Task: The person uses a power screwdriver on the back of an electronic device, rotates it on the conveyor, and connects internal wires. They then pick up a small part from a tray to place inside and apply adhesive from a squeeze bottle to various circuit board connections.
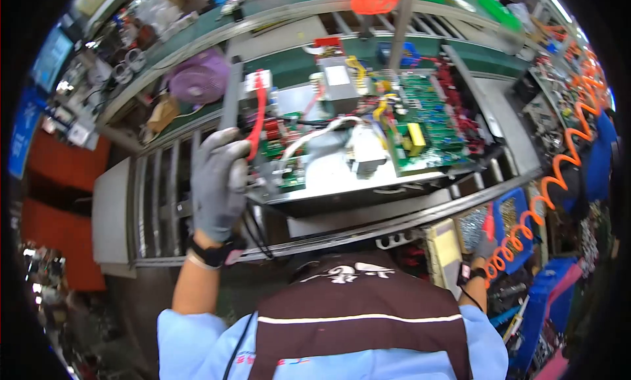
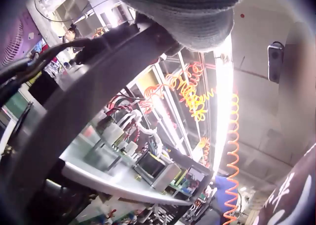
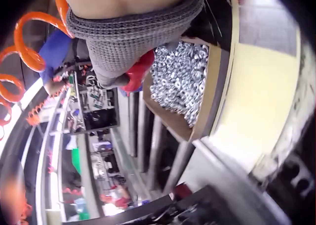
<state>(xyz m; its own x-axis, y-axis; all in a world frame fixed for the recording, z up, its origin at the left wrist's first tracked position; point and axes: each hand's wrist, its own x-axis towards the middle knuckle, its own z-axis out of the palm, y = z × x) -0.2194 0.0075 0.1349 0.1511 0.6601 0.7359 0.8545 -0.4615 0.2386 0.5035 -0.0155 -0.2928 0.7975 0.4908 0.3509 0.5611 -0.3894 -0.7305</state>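
Note:
An open metal chassis [image 1: 332, 176] with green circuit boards, coloured wires and a white cable lies before the person. At its left front corner, the grey-gloved left hand [image 1: 222, 183] curls its fingers over the edge beside a red cable [image 1: 260, 114]; in the left wrist view, the glove [image 2: 192, 17] is against a dark edge. On the far right, the gloved right hand [image 1: 485, 250] grips a red tool [image 1: 489, 222]. The right wrist view shows this glove [image 3: 121, 52] and the red tool [image 3: 140, 72] beside a cardboard box [image 3: 211, 91] of small metal rings; its fingertips are hidden.
A blue bin [image 1: 519, 252] of small parts stands beside the box, with an orange coiled hose [image 1: 557, 176] crossing it. Metal rollers [image 1: 164, 196] run under the chassis. A purple fan [image 1: 199, 76] is at the back left, and a post [image 1: 401, 28] rises behind the chassis.

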